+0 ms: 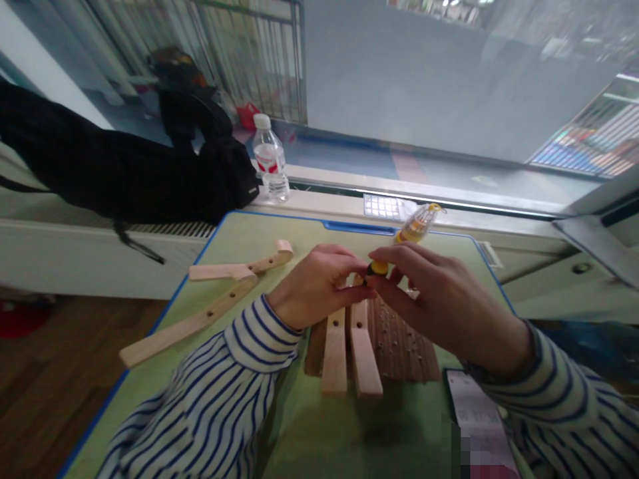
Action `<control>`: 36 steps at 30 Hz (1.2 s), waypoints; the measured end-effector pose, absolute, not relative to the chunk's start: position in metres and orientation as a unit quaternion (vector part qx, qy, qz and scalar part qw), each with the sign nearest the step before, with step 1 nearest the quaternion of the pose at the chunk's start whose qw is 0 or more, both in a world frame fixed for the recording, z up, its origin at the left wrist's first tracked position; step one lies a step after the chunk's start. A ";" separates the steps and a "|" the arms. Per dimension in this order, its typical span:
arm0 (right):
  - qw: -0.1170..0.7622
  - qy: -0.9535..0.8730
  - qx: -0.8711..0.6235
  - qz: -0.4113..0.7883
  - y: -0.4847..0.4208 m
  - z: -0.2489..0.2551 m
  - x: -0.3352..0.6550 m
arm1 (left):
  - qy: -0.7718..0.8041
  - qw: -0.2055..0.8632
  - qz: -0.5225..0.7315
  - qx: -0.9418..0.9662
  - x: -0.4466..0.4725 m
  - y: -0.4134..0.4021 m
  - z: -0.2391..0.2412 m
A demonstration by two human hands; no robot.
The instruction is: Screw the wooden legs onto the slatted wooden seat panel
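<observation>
two wooden strips (pixel 335 362) lie on a brown sheet (pixel 394 367); above them the right hand (pixel 434 296) grips what looks like a yellow-and-black screwdriver (pixel 379 267). the left hand (pixel 322 283) has its fingertips drawn in by the tip, any pinched thing hidden. likely screwing; that calls for steady, straight turning.

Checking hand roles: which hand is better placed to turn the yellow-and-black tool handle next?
Probably the right hand: it grips the tool handle; the left hand is beside its black end.
</observation>
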State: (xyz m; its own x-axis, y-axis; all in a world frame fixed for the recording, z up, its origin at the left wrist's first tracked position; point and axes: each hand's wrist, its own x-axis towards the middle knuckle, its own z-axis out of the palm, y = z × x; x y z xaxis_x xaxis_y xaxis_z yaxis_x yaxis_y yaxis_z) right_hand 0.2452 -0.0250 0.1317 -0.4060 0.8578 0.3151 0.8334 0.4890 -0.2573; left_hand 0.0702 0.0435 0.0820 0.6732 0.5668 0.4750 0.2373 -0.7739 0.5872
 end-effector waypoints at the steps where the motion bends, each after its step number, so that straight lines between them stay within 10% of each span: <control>1: 0.201 -0.840 -0.503 0.028 -0.026 0.134 0.245 | 0.228 0.246 0.334 0.881 0.070 0.043 0.082; 36: 0.182 -0.863 -0.470 0.031 -0.030 0.147 0.245 | 0.236 0.231 0.328 0.885 0.068 0.037 0.085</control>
State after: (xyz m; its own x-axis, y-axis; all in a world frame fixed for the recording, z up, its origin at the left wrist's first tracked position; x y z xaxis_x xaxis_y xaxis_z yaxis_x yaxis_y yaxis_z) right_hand 0.2448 -0.0298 0.1466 -0.4921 0.8228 0.2844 0.8002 0.5562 -0.2244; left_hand 0.0676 0.0367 0.0852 0.6739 0.5691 0.4711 0.2658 -0.7818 0.5640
